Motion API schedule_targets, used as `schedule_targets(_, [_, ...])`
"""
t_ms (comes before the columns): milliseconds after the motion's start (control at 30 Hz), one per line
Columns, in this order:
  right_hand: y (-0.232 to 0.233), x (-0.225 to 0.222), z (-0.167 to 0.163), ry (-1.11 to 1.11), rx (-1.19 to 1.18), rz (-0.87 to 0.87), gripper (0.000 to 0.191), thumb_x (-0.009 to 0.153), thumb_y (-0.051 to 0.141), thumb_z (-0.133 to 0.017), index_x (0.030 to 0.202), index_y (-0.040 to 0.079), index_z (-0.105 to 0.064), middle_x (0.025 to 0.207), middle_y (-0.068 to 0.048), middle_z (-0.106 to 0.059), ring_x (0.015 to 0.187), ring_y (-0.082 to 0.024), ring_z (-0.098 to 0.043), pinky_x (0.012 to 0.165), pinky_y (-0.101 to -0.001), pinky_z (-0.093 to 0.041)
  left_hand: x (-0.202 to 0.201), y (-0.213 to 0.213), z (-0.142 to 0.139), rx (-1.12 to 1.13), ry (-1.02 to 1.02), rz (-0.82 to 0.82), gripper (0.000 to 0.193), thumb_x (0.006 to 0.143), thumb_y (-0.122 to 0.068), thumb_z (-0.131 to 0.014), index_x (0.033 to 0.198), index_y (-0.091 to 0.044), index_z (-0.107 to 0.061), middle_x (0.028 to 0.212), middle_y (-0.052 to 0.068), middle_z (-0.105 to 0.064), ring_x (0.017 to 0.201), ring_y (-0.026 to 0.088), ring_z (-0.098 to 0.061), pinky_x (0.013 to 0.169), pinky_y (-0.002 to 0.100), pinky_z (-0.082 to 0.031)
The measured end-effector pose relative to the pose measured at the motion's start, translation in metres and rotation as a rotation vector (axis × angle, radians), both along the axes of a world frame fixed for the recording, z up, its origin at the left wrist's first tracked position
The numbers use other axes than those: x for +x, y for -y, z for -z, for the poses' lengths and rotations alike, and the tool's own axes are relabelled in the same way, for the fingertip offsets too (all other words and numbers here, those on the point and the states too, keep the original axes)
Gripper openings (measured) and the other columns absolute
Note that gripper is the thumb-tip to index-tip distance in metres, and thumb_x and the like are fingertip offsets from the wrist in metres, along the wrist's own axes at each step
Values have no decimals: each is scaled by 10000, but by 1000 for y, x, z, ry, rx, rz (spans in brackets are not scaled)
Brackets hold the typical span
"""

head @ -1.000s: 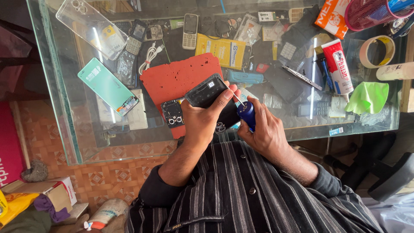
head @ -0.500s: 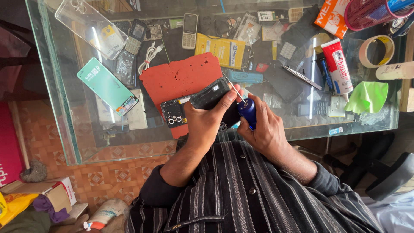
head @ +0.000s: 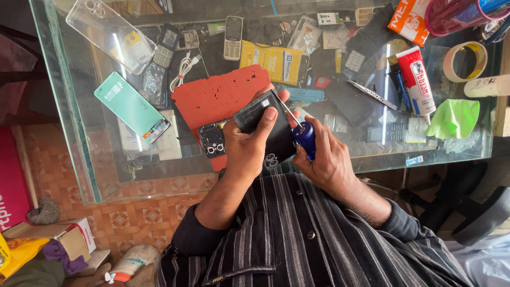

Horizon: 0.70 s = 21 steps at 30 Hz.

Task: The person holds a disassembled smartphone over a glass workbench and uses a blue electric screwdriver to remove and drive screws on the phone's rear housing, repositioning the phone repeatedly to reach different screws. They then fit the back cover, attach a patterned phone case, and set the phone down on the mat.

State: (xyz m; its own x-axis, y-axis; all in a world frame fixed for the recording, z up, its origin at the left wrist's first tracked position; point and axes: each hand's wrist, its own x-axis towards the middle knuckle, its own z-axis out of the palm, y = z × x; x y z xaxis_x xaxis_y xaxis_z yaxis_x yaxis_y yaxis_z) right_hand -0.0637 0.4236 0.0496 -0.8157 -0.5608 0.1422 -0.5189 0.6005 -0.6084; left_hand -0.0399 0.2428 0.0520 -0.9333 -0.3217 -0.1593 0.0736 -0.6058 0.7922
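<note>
- The left hand (head: 249, 151) is closed around a dark, flat, rectangular opened phone (head: 265, 127), thumb lying across its upper face and fingers wrapped behind it. The phone's lower part is hidden by the palm, so its inside parts are hard to make out.
- The right hand (head: 326, 159) is closed in a grip around a small screwdriver with a glossy blue plastic handle and thin metal shaft (head: 303, 135). The shaft's tip meets the phone's upper edge; the exact contact point is too small to see.
- Phone and screwdriver are held just above the near edge of a glass-topped desk (head: 74, 127), in front of the person's chest.
- The person's forearms come out of a black shirt with fine grey stripes (head: 303, 239), which fills the bottom of the view and is cut off by the frame.
- Just behind the phone lies a red, rough, pitted foam mat (head: 218, 98), partly covered by the left hand. A small black camera-frame part with round holes (head: 211, 141) rests at its lower edge.
- To the left lie a mint-green flat rectangular phone box (head: 130, 106) and a clear soft plastic phone case (head: 109, 32).
- To the right lie a white and red squeeze tube (head: 417, 79), a crumpled bright green cloth (head: 454, 118) and a roll of beige tape (head: 465, 61), cut partly by clutter.
- Under the glass, small keypad phones and loose parts overlap and are hard to tell apart.
</note>
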Motion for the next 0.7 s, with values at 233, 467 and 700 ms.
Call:
schedule_targets(233, [-2, -3, 1, -8, -17, -1, 615, 856, 86, -698, 1394, -80, -450, 1103, -248, -648, 909, -413, -693, 734, -460, -571, 1, -2, 4, -106, -41, 41, 327, 1111, -37, -600, 1415, 82, -583, 1359, 225, -685, 1320, 264, -658, 1143, 382, -556])
schedule_targets(467, [-5, -3, -6, -59, 64, -105, 648, 830, 128, -723, 1390, -79, -473, 990, -200, -638, 798, -348, -691, 677, -436, -579, 0, 11, -5, -130, -67, 181, 743, 1030, -155, -703, 1600, -18, -247, 1527, 141, -524, 1103, 160, -674, 962, 331, -596])
schedule_targets(700, [5, 2, -8, -110, 12, -184, 667, 846, 137, -723, 1401, -98, -439, 1062, -231, -638, 853, -371, -690, 702, -436, -576, 1, 0, 5, -161, -32, 230, 586, 1078, -173, -649, 1582, 10, -411, 1413, 155, -663, 1059, 115, -660, 1010, 298, -569])
